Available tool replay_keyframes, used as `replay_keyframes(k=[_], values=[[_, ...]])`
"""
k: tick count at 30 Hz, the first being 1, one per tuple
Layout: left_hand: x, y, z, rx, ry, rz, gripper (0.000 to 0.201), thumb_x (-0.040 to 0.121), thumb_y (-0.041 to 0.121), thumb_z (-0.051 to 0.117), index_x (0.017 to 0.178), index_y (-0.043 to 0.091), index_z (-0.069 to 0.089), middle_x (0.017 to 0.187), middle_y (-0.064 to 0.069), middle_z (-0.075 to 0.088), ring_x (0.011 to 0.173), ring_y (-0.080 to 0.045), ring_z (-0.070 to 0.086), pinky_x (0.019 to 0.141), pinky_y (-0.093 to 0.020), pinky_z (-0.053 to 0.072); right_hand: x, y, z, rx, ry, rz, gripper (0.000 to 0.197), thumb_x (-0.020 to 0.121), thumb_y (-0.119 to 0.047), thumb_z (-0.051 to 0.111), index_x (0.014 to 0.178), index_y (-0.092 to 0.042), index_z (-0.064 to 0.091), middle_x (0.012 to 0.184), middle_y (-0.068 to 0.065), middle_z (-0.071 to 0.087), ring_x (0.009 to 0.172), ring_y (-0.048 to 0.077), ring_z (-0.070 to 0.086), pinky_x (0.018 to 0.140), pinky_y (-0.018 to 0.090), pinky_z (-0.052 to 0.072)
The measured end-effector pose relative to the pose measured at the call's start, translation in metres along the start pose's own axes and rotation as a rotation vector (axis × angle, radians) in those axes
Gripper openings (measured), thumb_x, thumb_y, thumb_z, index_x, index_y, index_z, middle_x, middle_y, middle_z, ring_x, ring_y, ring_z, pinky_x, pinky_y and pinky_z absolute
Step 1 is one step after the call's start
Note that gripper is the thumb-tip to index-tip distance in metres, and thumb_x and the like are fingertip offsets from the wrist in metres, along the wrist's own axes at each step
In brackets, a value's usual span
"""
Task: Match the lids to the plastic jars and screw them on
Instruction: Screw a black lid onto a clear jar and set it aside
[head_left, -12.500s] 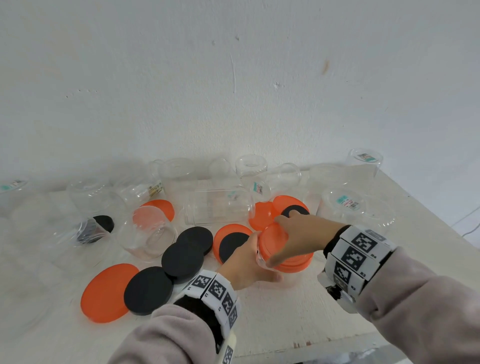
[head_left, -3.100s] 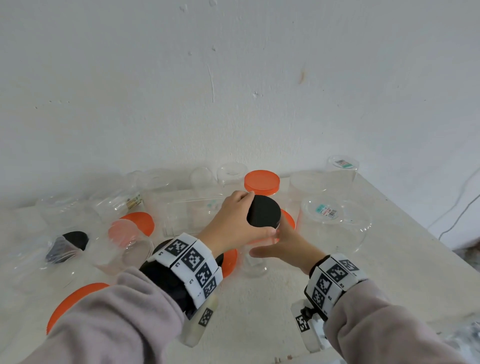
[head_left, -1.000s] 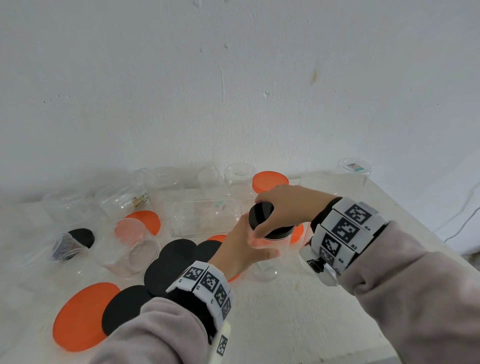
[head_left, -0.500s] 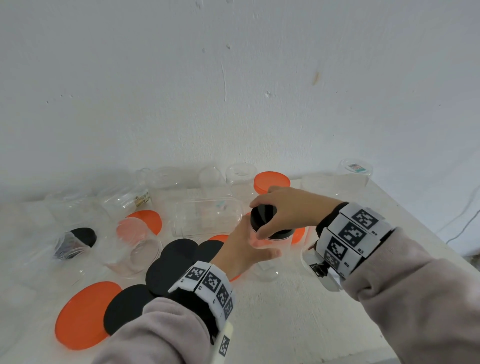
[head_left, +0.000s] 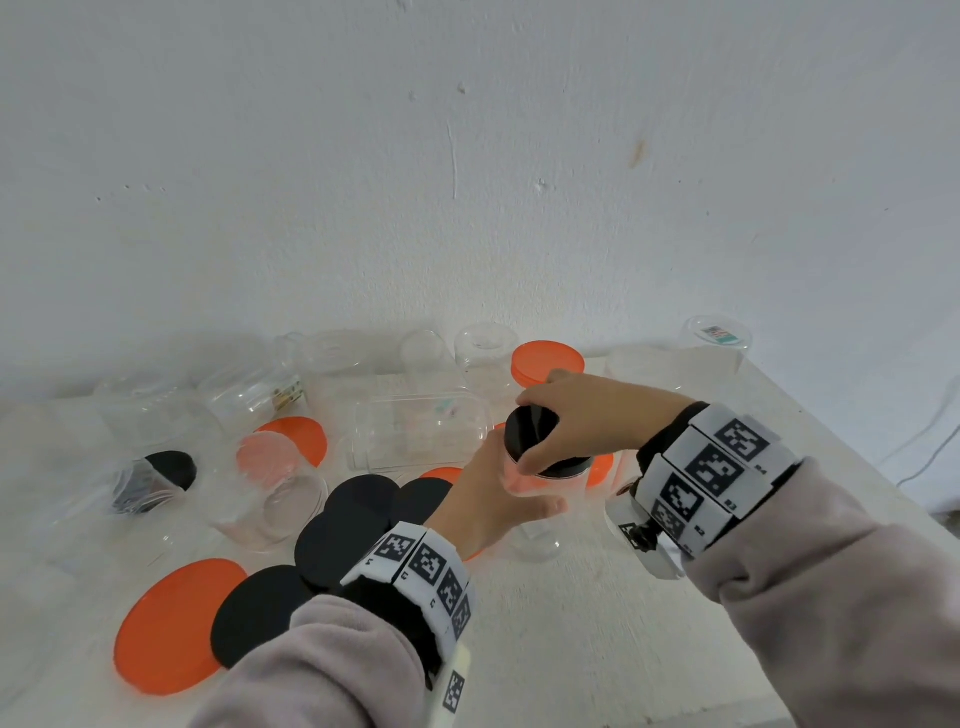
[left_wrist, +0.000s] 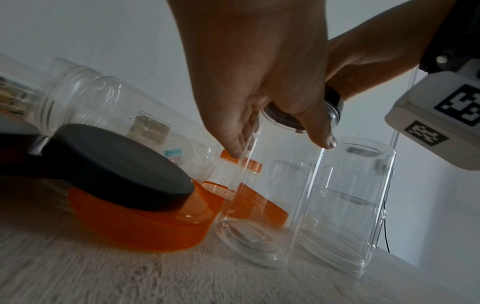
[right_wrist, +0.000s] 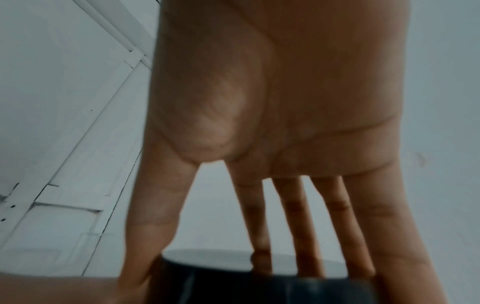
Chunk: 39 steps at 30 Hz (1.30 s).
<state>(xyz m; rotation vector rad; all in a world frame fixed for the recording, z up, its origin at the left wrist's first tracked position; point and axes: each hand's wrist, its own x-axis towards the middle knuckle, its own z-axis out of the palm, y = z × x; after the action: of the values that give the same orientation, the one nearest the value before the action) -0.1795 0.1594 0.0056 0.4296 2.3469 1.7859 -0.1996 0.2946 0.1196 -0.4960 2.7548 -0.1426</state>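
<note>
Right hand (head_left: 587, 421) fingers clamp round black screw lid (head_left: 535, 441) | left hand (head_left: 493, 499) fingers wrap upright clear plastic jar (left_wrist: 272, 205) | jar stands on white counter (head_left: 597, 623)

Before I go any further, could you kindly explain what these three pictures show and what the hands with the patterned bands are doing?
No machine here: a person works with bare hands, wearing wrist bands printed with black-and-white squares and a small camera on each wrist. The wide picture comes from a camera on the head, looking down at a white table. The other two look along each hand from its wrist.

On the table lie many clear plastic jars, some upright, some on their sides, among loose orange and black lids, such as a large orange lid near the front.

The left hand grips a tall clear jar around its upper part. The right hand comes from above, its fingers spread around a black lid seated on that jar's mouth. How tightly it is screwed on cannot be told.
</note>
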Motion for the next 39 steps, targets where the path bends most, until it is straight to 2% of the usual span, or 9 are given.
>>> replay_keyframes(k=[4, 7, 12, 16, 19, 23, 27, 34, 39], values=[[-0.001, -0.001, 0.000, -0.023, -0.002, -0.029, 0.077, 0.074, 0.017, 0.081, 0.132, 0.035, 0.033, 0.133, 0.013, 0.047, 0.124, -0.005, 0.043, 0.095, -0.020, 0.037, 0.003, -0.001, 0.003, -0.050, 0.029, 0.047, 0.077, 0.076, -0.068, 0.060, 0.133, -0.021, 0.043, 0.116, -0.001, 0.040, 0.103, 0.023, 0.049, 0.084, 0.035, 0.048], [-0.001, 0.000, -0.001, 0.013, -0.008, -0.012, 0.069, 0.074, 0.017, 0.081, 0.120, 0.044, 0.036, 0.122, 0.021, 0.049, 0.116, 0.000, 0.047, 0.090, -0.014, 0.038, 0.001, 0.000, 0.001, -0.029, -0.009, 0.040, 0.077, 0.076, -0.063, 0.064, 0.138, -0.024, 0.039, 0.120, -0.002, 0.039, 0.108, 0.022, 0.045, 0.088, 0.036, 0.046], [-0.002, 0.004, 0.001, 0.044, 0.011, -0.003, 0.080, 0.074, 0.019, 0.082, 0.135, 0.029, 0.032, 0.133, 0.011, 0.047, 0.126, -0.008, 0.044, 0.107, -0.030, 0.038, -0.002, 0.001, -0.005, -0.006, -0.077, -0.049, 0.078, 0.077, -0.041, 0.073, 0.144, -0.032, 0.033, 0.127, -0.004, 0.039, 0.119, 0.021, 0.041, 0.097, 0.041, 0.045], [0.000, 0.001, 0.001, 0.041, -0.005, 0.017, 0.070, 0.073, 0.016, 0.081, 0.118, 0.045, 0.036, 0.122, 0.020, 0.050, 0.113, 0.005, 0.048, 0.093, -0.016, 0.041, 0.001, 0.000, 0.001, -0.058, -0.013, -0.005, 0.064, 0.076, -0.061, 0.066, 0.124, -0.023, 0.048, 0.112, -0.002, 0.044, 0.102, 0.021, 0.048, 0.081, 0.034, 0.047], [0.000, -0.003, 0.000, -0.014, 0.009, -0.017, 0.069, 0.072, 0.016, 0.082, 0.122, 0.038, 0.039, 0.116, 0.024, 0.049, 0.112, 0.003, 0.048, 0.083, -0.010, 0.038, 0.002, -0.003, 0.008, -0.126, 0.073, 0.051, 0.072, 0.075, -0.074, 0.056, 0.118, -0.017, 0.048, 0.106, 0.001, 0.041, 0.091, 0.022, 0.049, 0.070, 0.031, 0.041], [0.001, -0.003, 0.000, 0.002, 0.004, 0.005, 0.068, 0.073, 0.019, 0.082, 0.119, 0.043, 0.039, 0.125, 0.020, 0.050, 0.119, -0.001, 0.047, 0.096, -0.019, 0.041, -0.002, -0.001, 0.001, -0.011, -0.009, 0.006, 0.076, 0.078, -0.057, 0.067, 0.139, -0.024, 0.038, 0.126, -0.001, 0.041, 0.114, 0.022, 0.045, 0.090, 0.036, 0.046], [0.001, -0.002, 0.002, 0.000, 0.015, 0.002, 0.083, 0.071, 0.020, 0.083, 0.137, 0.028, 0.033, 0.136, 0.009, 0.048, 0.128, -0.009, 0.045, 0.109, -0.038, 0.038, -0.004, -0.001, -0.005, 0.018, -0.054, -0.083, 0.074, 0.079, -0.038, 0.072, 0.143, -0.029, 0.037, 0.129, -0.005, 0.040, 0.119, 0.019, 0.042, 0.098, 0.039, 0.045], [0.001, -0.007, 0.001, -0.012, 0.017, -0.012, 0.071, 0.071, 0.019, 0.083, 0.119, 0.044, 0.037, 0.120, 0.027, 0.047, 0.113, 0.011, 0.046, 0.087, -0.008, 0.039, 0.001, -0.001, 0.007, -0.060, 0.081, 0.021, 0.073, 0.078, -0.067, 0.059, 0.133, -0.019, 0.045, 0.119, 0.002, 0.044, 0.108, 0.024, 0.047, 0.089, 0.038, 0.046], [-0.001, -0.003, 0.002, 0.005, 0.031, 0.008, 0.082, 0.073, 0.018, 0.082, 0.139, 0.023, 0.034, 0.133, 0.009, 0.050, 0.126, -0.007, 0.046, 0.108, -0.036, 0.039, -0.002, 0.002, -0.002, -0.003, -0.095, -0.069, 0.079, 0.079, -0.038, 0.072, 0.146, -0.033, 0.030, 0.132, -0.005, 0.036, 0.123, 0.021, 0.034, 0.100, 0.044, 0.043]])
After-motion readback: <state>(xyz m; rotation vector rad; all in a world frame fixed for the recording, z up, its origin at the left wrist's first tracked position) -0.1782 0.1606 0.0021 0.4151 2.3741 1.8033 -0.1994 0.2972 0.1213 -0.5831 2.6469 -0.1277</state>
